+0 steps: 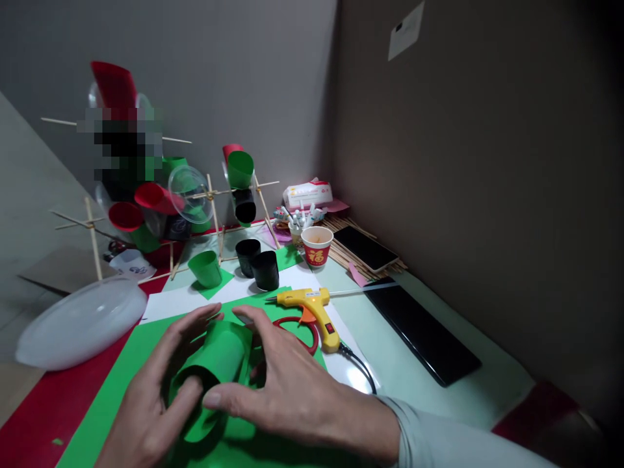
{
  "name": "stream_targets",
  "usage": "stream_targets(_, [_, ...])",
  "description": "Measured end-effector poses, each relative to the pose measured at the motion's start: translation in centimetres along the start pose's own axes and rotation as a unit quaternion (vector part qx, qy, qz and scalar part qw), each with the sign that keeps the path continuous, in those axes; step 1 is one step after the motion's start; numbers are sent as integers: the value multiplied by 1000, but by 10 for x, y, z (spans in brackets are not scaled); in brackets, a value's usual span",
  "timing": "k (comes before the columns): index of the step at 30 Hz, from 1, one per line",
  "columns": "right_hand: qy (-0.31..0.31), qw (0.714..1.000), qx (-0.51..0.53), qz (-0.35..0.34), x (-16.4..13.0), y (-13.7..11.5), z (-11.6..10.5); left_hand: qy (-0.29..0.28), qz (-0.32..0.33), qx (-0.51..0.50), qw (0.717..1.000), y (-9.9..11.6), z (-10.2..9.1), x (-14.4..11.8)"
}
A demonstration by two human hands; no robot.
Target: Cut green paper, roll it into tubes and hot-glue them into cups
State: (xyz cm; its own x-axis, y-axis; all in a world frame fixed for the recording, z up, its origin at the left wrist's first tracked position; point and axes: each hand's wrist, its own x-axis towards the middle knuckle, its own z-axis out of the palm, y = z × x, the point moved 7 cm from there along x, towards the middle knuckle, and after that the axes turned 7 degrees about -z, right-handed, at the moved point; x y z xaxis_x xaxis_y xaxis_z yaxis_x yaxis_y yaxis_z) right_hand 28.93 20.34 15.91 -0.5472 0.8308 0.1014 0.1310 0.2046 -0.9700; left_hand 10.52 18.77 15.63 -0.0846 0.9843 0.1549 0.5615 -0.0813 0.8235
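A rolled tube of green paper (214, 364) lies on a green sheet (131, 364) near me. My left hand (151, 403) cups its left side, thumb by the open end. My right hand (287, 383) covers its right side, thumb pressing the rim and fingers arched over the top. Both hands hold the roll together. Just beyond my right hand lie red-handled scissors (305, 335) and a yellow glue gun (312, 305) with its black cord.
Green (205, 268) and black paper cups (266, 270) stand further back, before stick-and-cup wheel models (214, 195). A red printed cup (316, 246), skewers, a phone (365, 248) and a black keyboard (422, 331) sit right. A white plastic lid (80, 322) rests left.
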Motion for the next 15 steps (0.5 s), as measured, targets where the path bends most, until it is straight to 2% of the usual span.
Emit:
stream_targets(5, [-11,999,33,16,3,0,-7,-6,-46,-104,993,12,4,-1])
stream_targets(9, [11,988,134,72,8,6,-16,1,-66,-228,971,6,-3,6])
stream_targets(12, [21,974,212,77,11,10,-19,-15,-73,-229,971,-5,-5,12])
stream_targets(15, [17,969,237,67,12,11,-20,-69,-67,-194,976,-11,1,15])
